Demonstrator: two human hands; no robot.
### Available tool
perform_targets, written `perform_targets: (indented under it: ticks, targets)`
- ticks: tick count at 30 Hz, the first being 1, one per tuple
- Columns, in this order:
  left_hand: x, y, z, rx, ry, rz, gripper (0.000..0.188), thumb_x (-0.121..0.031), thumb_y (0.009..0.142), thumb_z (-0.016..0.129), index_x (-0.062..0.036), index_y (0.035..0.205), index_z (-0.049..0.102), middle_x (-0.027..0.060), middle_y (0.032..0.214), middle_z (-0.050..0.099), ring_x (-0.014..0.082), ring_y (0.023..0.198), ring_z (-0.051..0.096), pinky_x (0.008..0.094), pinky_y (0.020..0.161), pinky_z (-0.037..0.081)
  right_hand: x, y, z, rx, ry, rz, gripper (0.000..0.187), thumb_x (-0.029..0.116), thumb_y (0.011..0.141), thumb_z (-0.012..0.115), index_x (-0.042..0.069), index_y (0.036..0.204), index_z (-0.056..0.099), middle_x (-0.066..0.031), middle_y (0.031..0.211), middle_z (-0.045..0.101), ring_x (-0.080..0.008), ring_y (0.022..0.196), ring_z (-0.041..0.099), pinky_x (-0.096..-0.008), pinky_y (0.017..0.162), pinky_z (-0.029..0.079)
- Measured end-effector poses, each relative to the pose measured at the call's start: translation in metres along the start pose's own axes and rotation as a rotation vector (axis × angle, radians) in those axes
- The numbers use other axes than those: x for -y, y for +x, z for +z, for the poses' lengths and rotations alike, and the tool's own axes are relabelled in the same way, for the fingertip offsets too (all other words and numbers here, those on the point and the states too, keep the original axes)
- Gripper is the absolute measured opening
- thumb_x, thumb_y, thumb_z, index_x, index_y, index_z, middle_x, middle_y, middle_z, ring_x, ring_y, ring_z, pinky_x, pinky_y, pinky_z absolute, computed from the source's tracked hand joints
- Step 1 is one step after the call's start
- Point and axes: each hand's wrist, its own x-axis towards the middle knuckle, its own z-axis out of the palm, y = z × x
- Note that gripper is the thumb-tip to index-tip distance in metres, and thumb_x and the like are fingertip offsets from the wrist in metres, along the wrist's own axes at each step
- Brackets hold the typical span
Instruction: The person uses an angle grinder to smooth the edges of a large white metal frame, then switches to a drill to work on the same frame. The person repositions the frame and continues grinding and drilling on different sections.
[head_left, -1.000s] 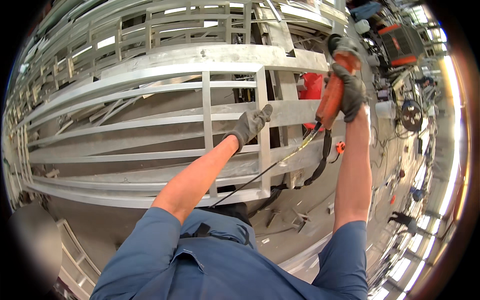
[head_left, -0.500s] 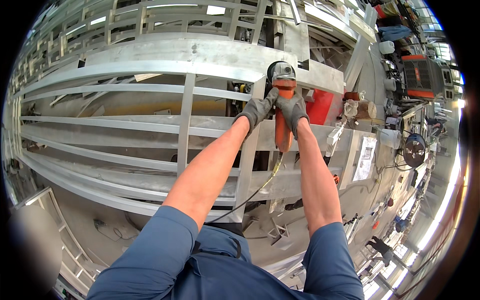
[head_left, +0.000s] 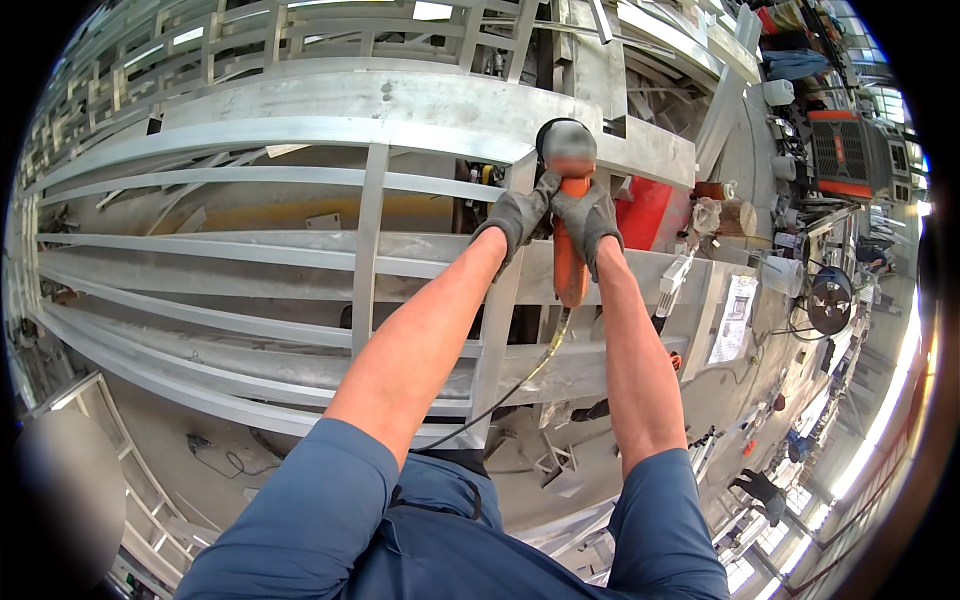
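Both my hands, in grey work gloves, are closed round an orange angle grinder. My left hand grips it from the left near its head, and my right hand wraps its body from the right. The grinder's head is blurred, with a dark disc edge showing at its left. It sits over the corner of a metal frame, by a wide flat beam; whether the disc touches the metal I cannot tell. A power cord runs from the grinder's near end back toward my waist.
Long silvery rails with crosspieces spread to the left. A red panel lies right of my hands, near a paper sheet on a beam. Farther right stand an orange-and-grey machine, a fan and a white bucket. A distant person is at lower right.
The view has shifted slightly. My hands and the grinder stay at the same frame corner, and the grinder's head now looks blurred.
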Motion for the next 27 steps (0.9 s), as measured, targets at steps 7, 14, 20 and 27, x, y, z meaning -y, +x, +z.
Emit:
perform_targets:
  ticks: [7,14,20,27]
  targets:
    - [-0.001,-0.017,0.000,-0.027,-0.076,0.062,0.088,-0.088,0.085,0.050,-0.0053,0.099,0.075,0.0114,0.081,0.074,0.0236,0.080,0.071,0.0383,0.071,0.054,0.001,-0.003,0.003,0.016,-0.037,-0.018,0.063,0.046,0.075,0.070,-0.002,0.115,0.066,-0.0226,0.103,0.073,-0.0349,0.098,0.072,-0.0429,0.085,0.055]
    - [0.013,0.004,-0.002,0.007,-0.002,0.011,0.085,-0.086,0.086,0.053,-0.0062,0.103,0.075,0.0110,0.088,0.075,0.0225,0.084,0.072,0.0385,0.073,0.055,-0.007,-0.001,0.010,-0.065,-0.018,-0.046,0.053,0.044,0.079,0.076,-0.001,0.106,0.069,-0.0169,0.088,0.073,-0.0294,0.083,0.072,-0.0424,0.075,0.056]
    - [0.024,0.017,-0.005,0.074,0.031,-0.013,0.086,-0.086,0.088,0.050,-0.0072,0.115,0.072,0.0099,0.092,0.075,0.0227,0.086,0.073,0.0384,0.074,0.055,0.003,-0.003,0.009,-0.032,-0.075,-0.007,0.062,0.045,0.074,0.072,-0.002,0.114,0.066,-0.0218,0.100,0.074,-0.0366,0.097,0.073,-0.0444,0.085,0.057]
    - [0.020,0.007,-0.002,0.067,0.030,0.042,0.080,-0.082,0.092,0.047,-0.0098,0.116,0.070,0.0080,0.091,0.076,0.0218,0.084,0.074,0.0363,0.070,0.055,-0.002,0.000,0.005,-0.019,-0.110,-0.029,0.065,0.047,0.075,0.072,-0.004,0.113,0.065,-0.0233,0.099,0.073,-0.0372,0.096,0.073,-0.0452,0.085,0.057]
